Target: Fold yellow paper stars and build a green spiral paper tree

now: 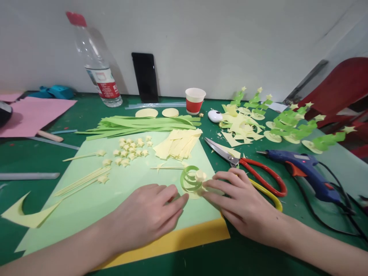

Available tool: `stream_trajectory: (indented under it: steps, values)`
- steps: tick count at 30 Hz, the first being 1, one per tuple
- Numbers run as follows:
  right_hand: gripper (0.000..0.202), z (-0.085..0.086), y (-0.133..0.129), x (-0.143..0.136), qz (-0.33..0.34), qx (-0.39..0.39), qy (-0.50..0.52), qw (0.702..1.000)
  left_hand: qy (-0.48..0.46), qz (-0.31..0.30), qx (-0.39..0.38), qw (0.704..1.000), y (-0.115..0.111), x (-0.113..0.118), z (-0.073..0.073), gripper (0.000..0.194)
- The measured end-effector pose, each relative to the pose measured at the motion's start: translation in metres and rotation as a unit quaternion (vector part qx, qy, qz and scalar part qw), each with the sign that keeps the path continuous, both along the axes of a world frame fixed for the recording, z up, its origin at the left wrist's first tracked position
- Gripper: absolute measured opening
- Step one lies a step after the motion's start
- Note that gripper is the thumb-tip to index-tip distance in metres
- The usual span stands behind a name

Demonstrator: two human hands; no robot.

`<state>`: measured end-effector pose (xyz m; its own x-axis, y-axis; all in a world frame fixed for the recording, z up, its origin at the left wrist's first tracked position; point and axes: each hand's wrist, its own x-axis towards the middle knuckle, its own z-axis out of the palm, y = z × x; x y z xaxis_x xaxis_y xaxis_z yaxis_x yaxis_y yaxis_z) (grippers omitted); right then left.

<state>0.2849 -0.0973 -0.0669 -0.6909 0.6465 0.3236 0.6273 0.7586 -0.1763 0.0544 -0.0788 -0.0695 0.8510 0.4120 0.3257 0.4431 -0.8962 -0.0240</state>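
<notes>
A curled green paper strip (188,180) stands in loops on a pale yellow paper disc (194,194), with a small pale yellow paper piece (199,175) at its right. My right hand (235,199) grips this paper spiral at its right edge, fingertips against it. Just left of the disc is my left hand (155,211); its fingers are bent together and its thumb is hidden, so whatever they hold cannot be seen. Both hands are low over the light green paper sheet (138,180). Folded paper stars (130,151) lie in a group beyond my left hand.
Red-handled scissors (230,157) and a blue glue gun (301,166) with its cord lie right. Green strips (138,126), yellow strips (179,143) and paper scraps (241,124) lie behind. Finished spirals with stars (299,124) stand back right, a bottle (100,76), phone (145,78) and cup (194,101) along the wall.
</notes>
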Motion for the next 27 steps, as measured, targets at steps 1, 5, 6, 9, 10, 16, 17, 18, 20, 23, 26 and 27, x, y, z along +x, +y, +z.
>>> stream_trajectory:
  steps: [1,5,6,9,10,16,17,18,20,23,26,27]
  values:
    - [0.030,0.0005,0.0003,0.0001,0.010,0.001,-0.006,1.000,-0.004,0.007,-0.004,1.000,0.0002,0.0008,0.0009,0.030]
    - [0.036,0.0010,0.0017,-0.0004,0.022,-0.001,-0.039,0.999,-0.015,0.010,-0.009,1.000,0.0015,0.0028,0.0025,0.030]
    - [0.038,0.0006,0.0015,-0.0006,0.021,-0.002,-0.049,0.999,-0.014,0.006,-0.010,1.000,0.0017,0.0028,0.0024,0.030]
    - [0.047,-0.0008,-0.0008,-0.0011,0.016,-0.004,-0.079,0.997,-0.006,-0.006,-0.014,1.000,0.0022,0.0018,0.0017,0.029]
    - [0.050,-0.0012,-0.0018,-0.0012,0.014,-0.004,-0.091,0.996,-0.004,-0.008,-0.015,1.000,0.0023,0.0014,0.0014,0.029]
    - [0.061,-0.0037,-0.0038,-0.0018,0.009,0.009,-0.132,0.991,0.019,-0.006,-0.043,0.999,0.0031,0.0005,0.0011,0.032]
    - [0.061,-0.0044,-0.0037,-0.0019,0.011,0.009,-0.133,0.991,0.025,-0.006,-0.049,0.998,0.0030,0.0005,0.0012,0.033]
    - [0.061,-0.0051,-0.0037,-0.0020,0.014,0.010,-0.133,0.991,0.030,-0.005,-0.053,0.998,0.0028,0.0005,0.0014,0.033]
    - [0.062,-0.0064,-0.0040,-0.0021,0.018,0.012,-0.131,0.991,0.038,-0.002,-0.060,0.997,0.0020,0.0005,0.0019,0.033]
    - [0.062,-0.0076,-0.0051,-0.0014,0.019,0.019,-0.120,0.992,0.028,0.002,-0.062,0.998,0.0003,0.0003,0.0031,0.032]
    - [0.057,-0.0072,-0.0070,-0.0001,0.020,0.031,-0.098,0.994,-0.012,0.008,-0.046,0.999,-0.0011,-0.0004,0.0043,0.031]
    - [0.056,-0.0066,-0.0080,0.0003,0.020,0.036,-0.086,0.995,-0.027,0.010,-0.037,0.999,-0.0014,-0.0008,0.0045,0.031]
